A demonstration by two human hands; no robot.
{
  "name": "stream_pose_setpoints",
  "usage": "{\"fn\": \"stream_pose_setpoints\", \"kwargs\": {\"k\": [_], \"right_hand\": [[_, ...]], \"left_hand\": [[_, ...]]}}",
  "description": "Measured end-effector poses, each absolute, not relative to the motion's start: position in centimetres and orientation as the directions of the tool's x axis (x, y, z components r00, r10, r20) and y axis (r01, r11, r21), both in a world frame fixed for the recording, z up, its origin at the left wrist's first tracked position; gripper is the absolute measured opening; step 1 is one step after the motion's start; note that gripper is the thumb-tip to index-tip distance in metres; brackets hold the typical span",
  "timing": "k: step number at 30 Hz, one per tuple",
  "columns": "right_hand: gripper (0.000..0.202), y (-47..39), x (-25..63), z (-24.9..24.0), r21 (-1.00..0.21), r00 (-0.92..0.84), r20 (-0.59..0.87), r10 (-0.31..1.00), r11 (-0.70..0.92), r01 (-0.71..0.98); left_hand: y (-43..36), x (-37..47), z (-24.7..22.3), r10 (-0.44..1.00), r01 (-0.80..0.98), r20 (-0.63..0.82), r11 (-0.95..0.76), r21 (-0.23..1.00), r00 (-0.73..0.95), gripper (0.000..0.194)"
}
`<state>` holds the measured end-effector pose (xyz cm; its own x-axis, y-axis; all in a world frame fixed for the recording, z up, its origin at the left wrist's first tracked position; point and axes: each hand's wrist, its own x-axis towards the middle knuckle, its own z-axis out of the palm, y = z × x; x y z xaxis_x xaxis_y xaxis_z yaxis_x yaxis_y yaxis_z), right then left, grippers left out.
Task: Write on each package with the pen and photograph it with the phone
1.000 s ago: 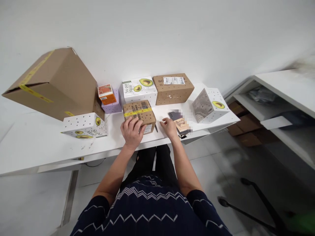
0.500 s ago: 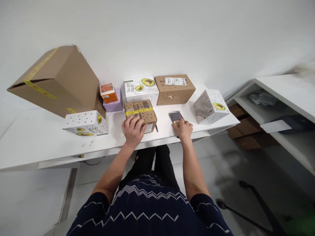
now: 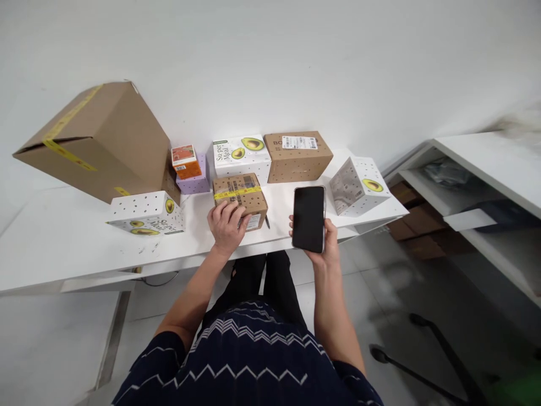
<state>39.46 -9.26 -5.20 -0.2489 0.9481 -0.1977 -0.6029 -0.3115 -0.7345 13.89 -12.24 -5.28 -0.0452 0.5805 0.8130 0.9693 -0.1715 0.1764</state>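
Observation:
My right hand [image 3: 325,242] holds a smartphone [image 3: 309,220] upright over the table's front edge. Its dark screen faces me, and the fingers wrap round both sides of the clear case. My left hand [image 3: 227,226] grips the near side of a small brown cardboard box [image 3: 243,194], with bent fingers over the top edge and the thumb against the front. Yellow tape runs across this box and a white label shows on its front. Just right of the box lies a dark pen [image 3: 267,221].
A large carton [image 3: 122,141] stands at left. An avocado-print box [image 3: 146,214] lies before it, near an orange box [image 3: 186,162] on a purple box [image 3: 195,184]. Behind are a white box [image 3: 242,155] and a brown box [image 3: 298,158]. Another avocado-print box [image 3: 359,186] stands right, before a shelf unit [image 3: 486,146].
My right hand has lifted the smartphone off the table and turned it so its screen faces me. My left hand has stayed on the small cardboard box.

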Motion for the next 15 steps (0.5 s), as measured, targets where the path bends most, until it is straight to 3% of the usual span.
{"fn": "stream_pose_setpoints", "kwargs": {"k": [2, 5, 12, 15], "right_hand": [[0.062, -11.1, 37.9, -3.8, -0.595, -0.406, -0.145, 0.902, -0.407, -0.693], [0.06, -13.7, 35.2, -2.3, -0.474, -0.589, -0.128, 0.798, -0.571, -0.67], [0.059, -15.8, 30.5, -0.1, -0.346, -0.779, -0.14, 0.612, -0.767, -0.54], [0.058, -15.4, 29.7, 0.6, -0.311, -0.816, -0.112, 0.567, -0.8, -0.514]], "left_hand": [[-12.3, 13.9, -5.3, 0.592, 0.969, 0.804, -0.165, 0.186, -0.054, 0.024], [-12.3, 14.0, -5.2, 0.593, 0.966, 0.803, -0.168, 0.195, -0.059, 0.023], [-12.7, 13.8, -5.6, 0.605, 0.965, 0.793, -0.159, 0.21, -0.073, 0.031], [-12.6, 13.4, -6.4, 0.648, 0.931, 0.758, -0.222, 0.291, -0.082, 0.032]]}}
